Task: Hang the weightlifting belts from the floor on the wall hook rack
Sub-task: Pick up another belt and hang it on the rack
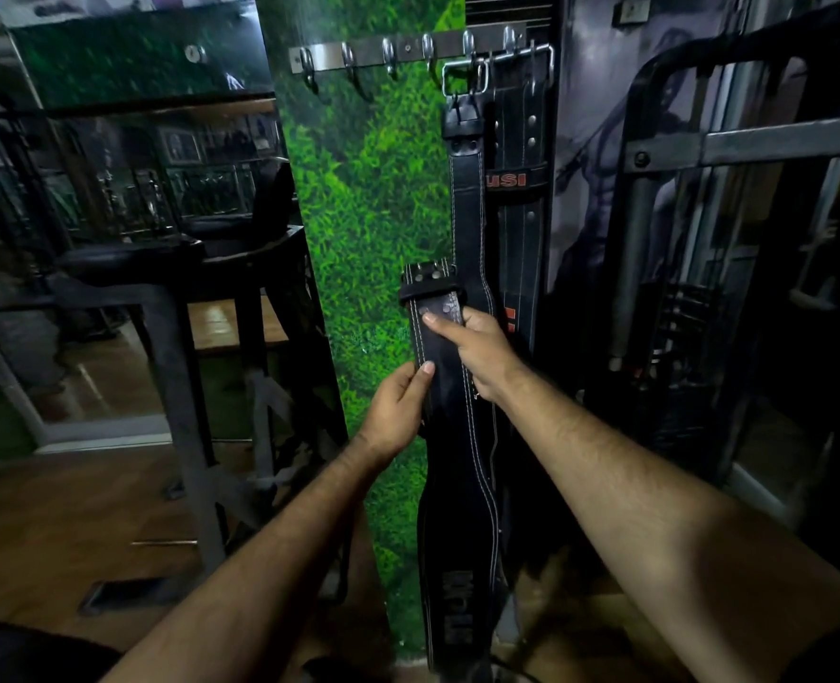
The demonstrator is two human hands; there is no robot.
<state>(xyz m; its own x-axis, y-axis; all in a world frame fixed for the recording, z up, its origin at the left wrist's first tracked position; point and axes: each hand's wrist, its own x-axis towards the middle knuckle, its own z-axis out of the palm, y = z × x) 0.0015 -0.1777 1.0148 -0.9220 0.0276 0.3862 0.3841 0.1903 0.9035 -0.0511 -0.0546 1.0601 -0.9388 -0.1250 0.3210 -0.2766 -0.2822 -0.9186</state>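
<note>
- Your left hand (pixel 398 411) has its grip clenched on the left edge of a black belt (pixel 450 436), thumb pressed on the front face beside the white stitching.
- Your right hand (pixel 477 352) grasps the same belt higher up, just below its folded top end, with the index finger laid across the rivets.
- You hold the belt upright in front of the green grass-print wall panel (pixel 359 214); its wide lower part, with grey lettering, hangs down towards the wooden floor (pixel 63 510).
- The metal hook rack (pixel 408 49) sits well above your hands, near the top of the panel.
- Two other black belts hang from its right-hand hooks by their steel buckles: a stitched one (pixel 467 199) in front, and one with red lettering (pixel 516 179) just beside it.
- The rack's left hooks (pixel 309 66) are bare.
- A dark machine frame (pixel 176 337) stands to your left.
</note>
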